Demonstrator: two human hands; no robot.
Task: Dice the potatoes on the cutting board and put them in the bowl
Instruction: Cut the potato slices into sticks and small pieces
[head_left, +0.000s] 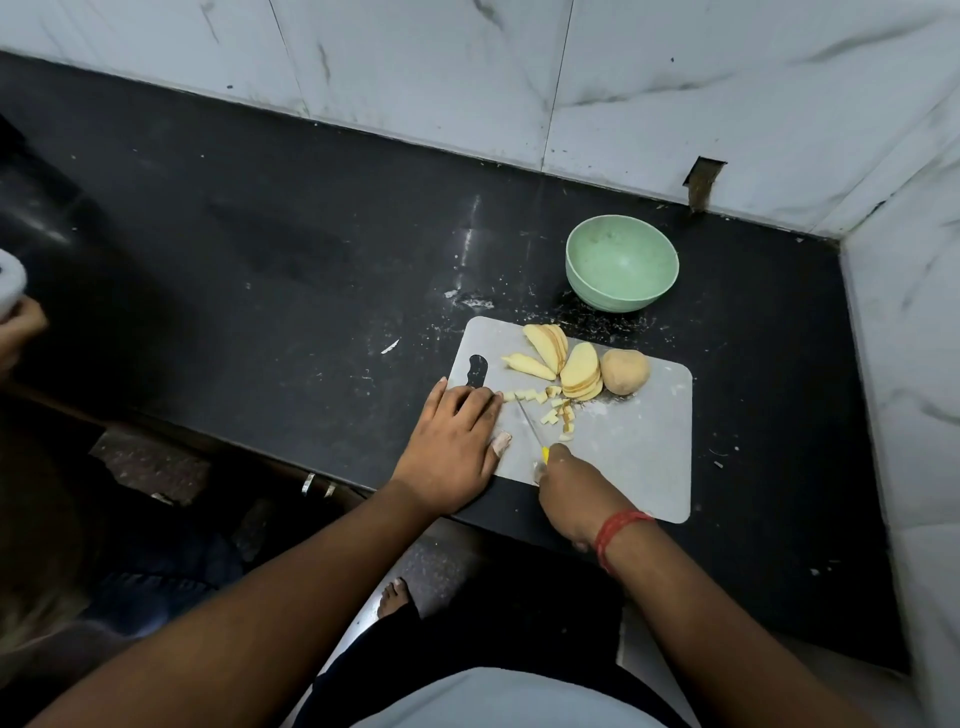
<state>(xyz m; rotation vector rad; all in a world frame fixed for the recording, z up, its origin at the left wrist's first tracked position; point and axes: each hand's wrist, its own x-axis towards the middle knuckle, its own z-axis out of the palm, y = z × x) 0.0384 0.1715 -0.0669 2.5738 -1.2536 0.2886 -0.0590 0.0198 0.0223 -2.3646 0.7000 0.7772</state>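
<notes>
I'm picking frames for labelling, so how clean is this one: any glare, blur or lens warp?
Head view: wide-angle warp bows the wall tiles and counter edge; glare streaks the black counter left of the green bowl; the potato dice and knife are small but fairly sharp; the left edge lies dark and blurred.
</notes>
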